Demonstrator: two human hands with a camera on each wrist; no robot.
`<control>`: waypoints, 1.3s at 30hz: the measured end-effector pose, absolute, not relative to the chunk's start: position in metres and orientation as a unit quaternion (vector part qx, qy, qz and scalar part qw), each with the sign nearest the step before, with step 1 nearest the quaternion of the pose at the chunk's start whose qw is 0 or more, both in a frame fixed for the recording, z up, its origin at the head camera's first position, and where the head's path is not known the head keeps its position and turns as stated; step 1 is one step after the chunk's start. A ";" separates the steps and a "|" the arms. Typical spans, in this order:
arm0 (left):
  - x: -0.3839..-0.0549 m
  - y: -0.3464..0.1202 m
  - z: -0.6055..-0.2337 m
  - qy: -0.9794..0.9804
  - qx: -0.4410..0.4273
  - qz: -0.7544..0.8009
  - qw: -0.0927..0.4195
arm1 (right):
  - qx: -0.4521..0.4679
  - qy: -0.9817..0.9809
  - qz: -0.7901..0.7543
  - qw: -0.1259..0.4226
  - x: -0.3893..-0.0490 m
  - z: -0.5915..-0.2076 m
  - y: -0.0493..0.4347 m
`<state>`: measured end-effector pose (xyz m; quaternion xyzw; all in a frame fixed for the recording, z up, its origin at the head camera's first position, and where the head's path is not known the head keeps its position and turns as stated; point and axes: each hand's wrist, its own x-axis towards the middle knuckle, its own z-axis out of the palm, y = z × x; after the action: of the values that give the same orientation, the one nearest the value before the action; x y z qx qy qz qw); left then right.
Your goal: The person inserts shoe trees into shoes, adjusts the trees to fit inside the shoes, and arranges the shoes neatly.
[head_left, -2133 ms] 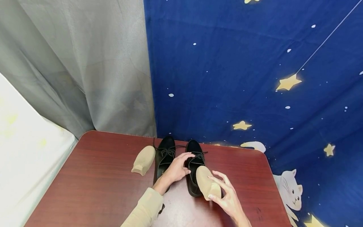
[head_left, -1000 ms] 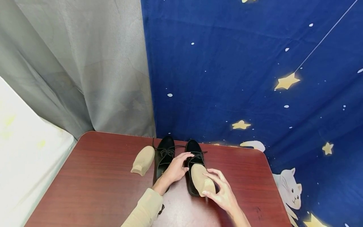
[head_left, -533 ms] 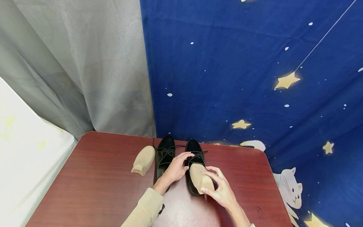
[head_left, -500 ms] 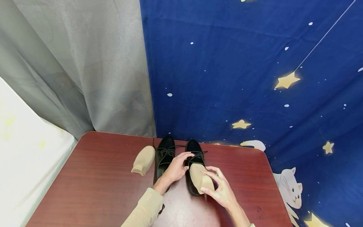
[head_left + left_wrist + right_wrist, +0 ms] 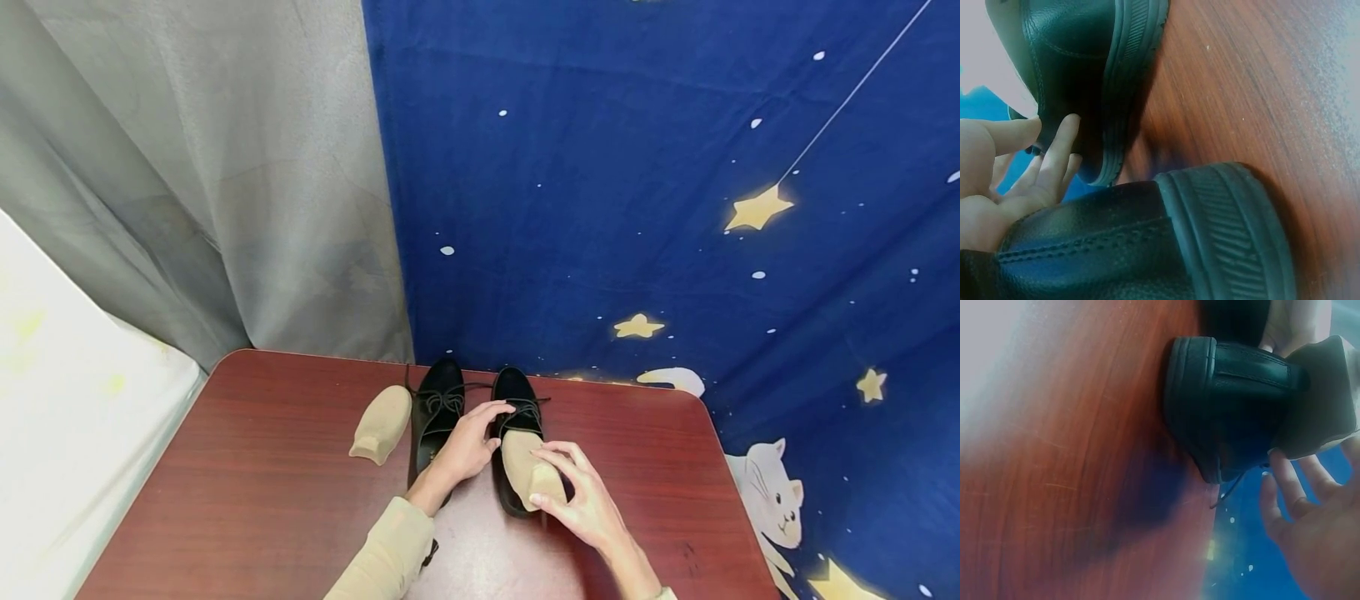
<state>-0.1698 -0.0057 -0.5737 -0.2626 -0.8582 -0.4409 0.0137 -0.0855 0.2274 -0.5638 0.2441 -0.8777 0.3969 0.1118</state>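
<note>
Two black lace-up shoes stand side by side, toes toward the back: a left shoe [image 5: 441,392] and a right shoe [image 5: 513,390]. My right hand [image 5: 581,492] grips the heel end of a beige shoe tree [image 5: 522,462] between thumb and fingers. Its front end sits in the right shoe's opening, out of sight, and its heel end stands above the shoe's heel. My left hand [image 5: 468,446] reaches over the left shoe, its fingers fairly straight against the inner side and laces of the right shoe. Left of the shoes lies a second beige shoe tree [image 5: 381,423].
The shoes stand on a red-brown wooden table [image 5: 285,500], close to its back edge. Behind hang a grey curtain [image 5: 315,208] and a blue star-patterned cloth [image 5: 562,208]. White fabric [image 5: 75,400] is at the far left.
My right hand has moved left and slightly forward, bringing the shoe tree from beside the right shoe's opening into it. In the last half second it barely moves. My left hand stays put.
</note>
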 end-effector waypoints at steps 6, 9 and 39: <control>-0.170 -0.006 -0.573 -0.858 -0.260 -0.443 0.009 | 0.236 -0.885 0.389 0.098 -0.088 -0.559 0.226; -0.169 -0.006 -0.573 -0.857 -0.259 -0.444 0.006 | 0.230 -0.890 0.382 0.091 -0.089 -0.558 0.226; -0.169 -0.006 -0.571 -0.855 -0.256 -0.452 0.000 | 0.235 -0.884 0.353 0.198 -0.082 -0.563 0.225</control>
<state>-0.1692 -0.0060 -0.5715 -0.2556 -0.8549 -0.4515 -0.0003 -0.0818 0.2245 -0.5627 0.2352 -0.8836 0.3533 0.1978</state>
